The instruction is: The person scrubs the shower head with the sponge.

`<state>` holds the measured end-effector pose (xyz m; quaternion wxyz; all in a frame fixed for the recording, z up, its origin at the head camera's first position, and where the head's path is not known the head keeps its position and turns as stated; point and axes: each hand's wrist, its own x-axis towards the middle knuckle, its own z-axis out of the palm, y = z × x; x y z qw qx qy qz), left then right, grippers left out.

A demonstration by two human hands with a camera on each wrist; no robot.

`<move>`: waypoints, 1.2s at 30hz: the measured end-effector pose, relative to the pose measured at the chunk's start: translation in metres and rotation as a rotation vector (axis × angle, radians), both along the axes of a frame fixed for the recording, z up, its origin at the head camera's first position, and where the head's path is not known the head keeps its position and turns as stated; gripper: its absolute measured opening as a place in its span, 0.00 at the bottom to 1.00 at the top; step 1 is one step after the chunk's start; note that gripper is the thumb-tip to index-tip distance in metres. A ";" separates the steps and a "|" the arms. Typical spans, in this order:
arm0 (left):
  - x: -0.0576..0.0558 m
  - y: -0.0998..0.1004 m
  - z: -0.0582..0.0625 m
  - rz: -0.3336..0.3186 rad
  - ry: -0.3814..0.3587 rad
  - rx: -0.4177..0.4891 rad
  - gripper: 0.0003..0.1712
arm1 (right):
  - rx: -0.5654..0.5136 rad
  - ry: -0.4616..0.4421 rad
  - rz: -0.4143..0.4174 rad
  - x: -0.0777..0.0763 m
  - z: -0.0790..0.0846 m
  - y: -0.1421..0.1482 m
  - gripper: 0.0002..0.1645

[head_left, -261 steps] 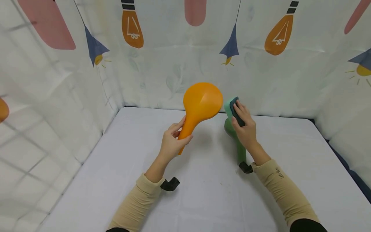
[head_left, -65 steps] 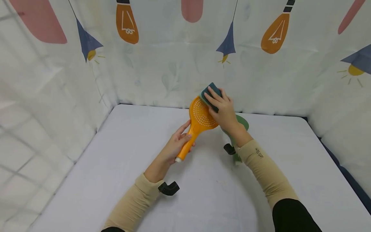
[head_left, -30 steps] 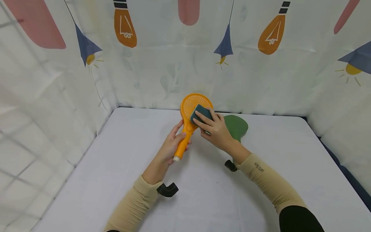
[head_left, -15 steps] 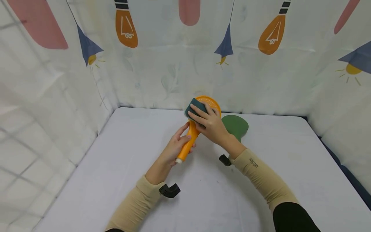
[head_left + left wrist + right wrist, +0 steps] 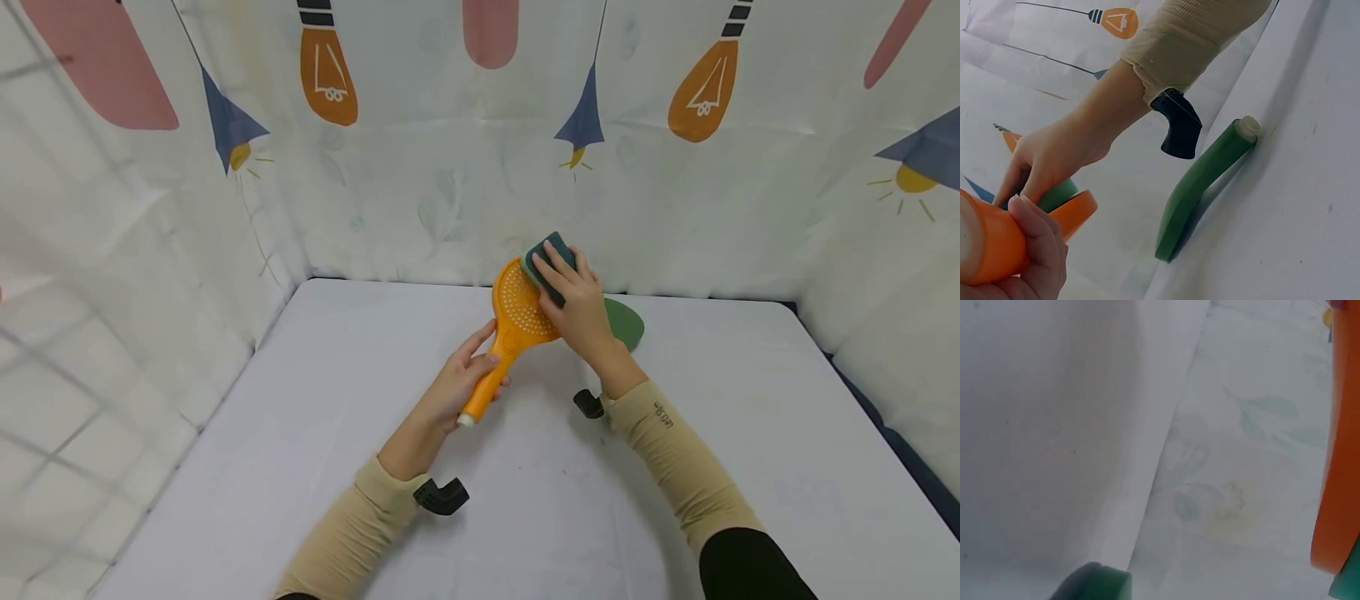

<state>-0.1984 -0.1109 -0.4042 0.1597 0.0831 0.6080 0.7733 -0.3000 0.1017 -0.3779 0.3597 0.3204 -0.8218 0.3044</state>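
Above a white table (image 5: 525,517), the left hand (image 5: 457,377) grips the near-left handle of an orange shower head (image 5: 513,332), its axis slanting far-right; the right hand (image 5: 581,308) holds a sponge (image 5: 562,245) against its far-right side. A green paddle-shaped thing (image 5: 626,323) lies right.

A curtained-off booth (image 5: 112,250): fabric sheets (image 5: 420,175) printed with light bulbs (image 5: 328,77) and pendant lamps (image 5: 586,108) enclose a white table (image 5: 525,517).

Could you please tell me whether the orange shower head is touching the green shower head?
Apart. The left wrist view shows it: pale backdrop is visible between the orange shower head and the green shower head.
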 end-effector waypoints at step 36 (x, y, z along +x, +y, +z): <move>-0.001 -0.005 0.006 0.054 0.018 0.024 0.35 | -0.086 -0.128 0.035 -0.002 0.001 0.029 0.28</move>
